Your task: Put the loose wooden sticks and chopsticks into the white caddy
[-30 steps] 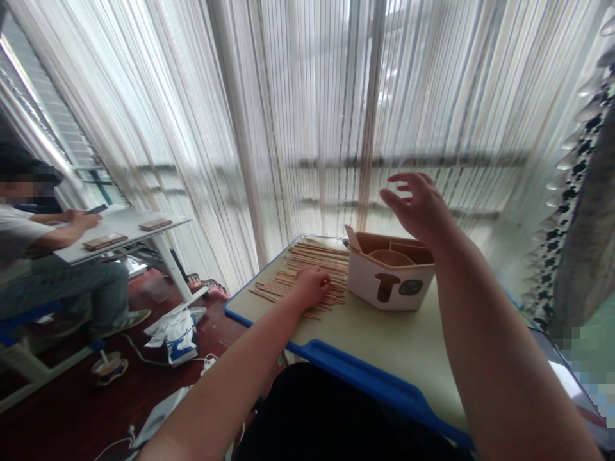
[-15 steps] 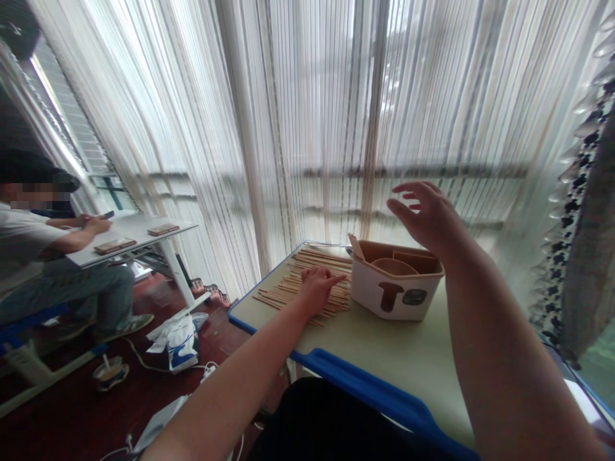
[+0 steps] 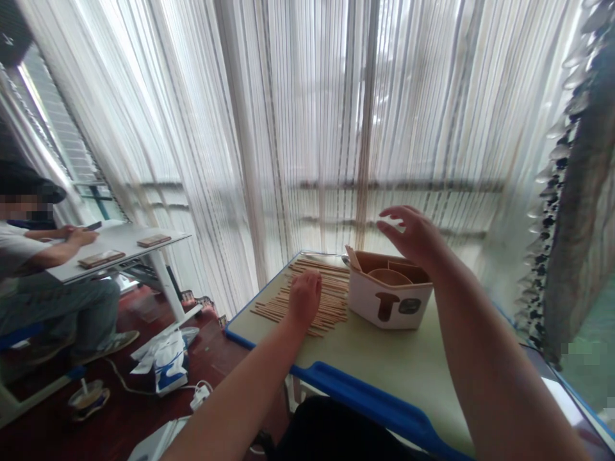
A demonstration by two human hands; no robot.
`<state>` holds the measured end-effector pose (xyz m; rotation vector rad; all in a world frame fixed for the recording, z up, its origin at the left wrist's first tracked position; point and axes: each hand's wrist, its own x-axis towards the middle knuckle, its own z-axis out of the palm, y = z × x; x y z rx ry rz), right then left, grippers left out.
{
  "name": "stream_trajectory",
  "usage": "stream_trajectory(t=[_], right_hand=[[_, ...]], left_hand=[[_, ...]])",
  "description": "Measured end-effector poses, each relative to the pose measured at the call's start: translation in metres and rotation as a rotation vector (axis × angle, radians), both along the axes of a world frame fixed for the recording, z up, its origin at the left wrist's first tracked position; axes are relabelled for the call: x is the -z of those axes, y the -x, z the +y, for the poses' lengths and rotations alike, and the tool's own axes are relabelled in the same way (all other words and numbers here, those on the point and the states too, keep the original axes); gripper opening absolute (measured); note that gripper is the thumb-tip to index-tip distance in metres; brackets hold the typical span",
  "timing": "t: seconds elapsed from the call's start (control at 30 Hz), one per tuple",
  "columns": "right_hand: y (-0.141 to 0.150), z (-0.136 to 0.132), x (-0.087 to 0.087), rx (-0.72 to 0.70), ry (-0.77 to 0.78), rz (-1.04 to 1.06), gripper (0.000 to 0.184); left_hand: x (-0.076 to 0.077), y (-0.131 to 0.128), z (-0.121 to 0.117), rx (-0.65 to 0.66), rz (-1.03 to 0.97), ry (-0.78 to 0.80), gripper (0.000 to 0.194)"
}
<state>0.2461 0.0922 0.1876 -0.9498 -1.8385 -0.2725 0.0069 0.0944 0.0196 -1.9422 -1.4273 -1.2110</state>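
Many thin wooden chopsticks (image 3: 275,312) lie loosely side by side on the small cream table (image 3: 362,355). Over the middle of them is my left hand (image 3: 305,296), its fingers curled in; whatever they may pinch is hidden. To the right stands a white holder with a brown inside (image 3: 358,301), split into compartments with a rounded one in the middle. A few pale flat sticks (image 3: 353,257) lean out of its left corner. My right hand (image 3: 408,234) hovers above the holder's back right, fingers apart and bent, with nothing in them.
The table has a raised blue edge (image 3: 365,397) towards me. Sheer curtains (image 3: 307,128) hang right behind it. At left a person sits at a white table (image 3: 129,237) holding a phone. A power strip (image 3: 199,397), bags (image 3: 170,368) and a cup (image 3: 89,397) are on the floor.
My left hand has curled in its outstretched finger and shifted slightly left over the chopsticks. The right hand has come down a little towards the holder. The whole view has shifted slightly.
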Motion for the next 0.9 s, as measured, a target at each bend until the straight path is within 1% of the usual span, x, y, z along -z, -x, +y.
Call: stream_trajectory(t=[0.1, 0.17, 0.3, 0.37, 0.43, 0.53, 0.6, 0.67, 0.77, 0.83, 0.9], right_hand=[[0.005, 0.002, 0.004, -0.014, 0.034, -0.031, 0.025], [0.006, 0.005, 0.006, -0.032, 0.056, -0.032, 0.025], [0.005, 0.013, 0.009, -0.062, 0.103, -0.001, 0.025], [0.004, 0.018, 0.013, -0.076, 0.142, 0.01, 0.024], [0.006, 0.024, 0.018, -0.081, 0.186, 0.012, 0.023], [0.013, 0.034, 0.029, -0.077, 0.205, 0.05, 0.025], [0.021, 0.039, 0.037, -0.076, 0.192, 0.094, 0.028], [0.029, 0.041, 0.042, -0.07, 0.179, 0.131, 0.032], [0.039, 0.04, 0.047, -0.102, 0.189, 0.179, 0.037], [0.043, 0.037, 0.047, -0.17, 0.218, 0.202, 0.035], [0.047, 0.034, 0.047, -0.222, 0.251, 0.242, 0.028]], left_hand=[[0.002, 0.001, 0.003, -0.006, -0.133, 0.021, 0.014], [0.002, 0.001, 0.003, 0.032, -0.273, 0.016, 0.015], [0.0, 0.001, 0.005, 0.125, -0.634, -0.013, 0.018], [-0.003, 0.002, 0.01, 0.191, -0.88, 0.026, 0.021], [-0.006, 0.005, 0.017, 0.337, -1.202, 0.105, 0.023], [-0.011, 0.014, 0.027, 0.633, -1.698, 0.235, 0.018], [-0.015, 0.021, 0.03, 0.769, -1.908, 0.304, 0.011], [-0.017, 0.026, 0.032, 0.858, -1.978, 0.362, 0.01], [-0.017, 0.025, 0.031, 0.943, -1.935, 0.455, 0.011], [-0.015, 0.022, 0.029, 0.968, -1.897, 0.514, 0.013], [-0.013, 0.019, 0.028, 0.986, -1.875, 0.549, 0.017]])
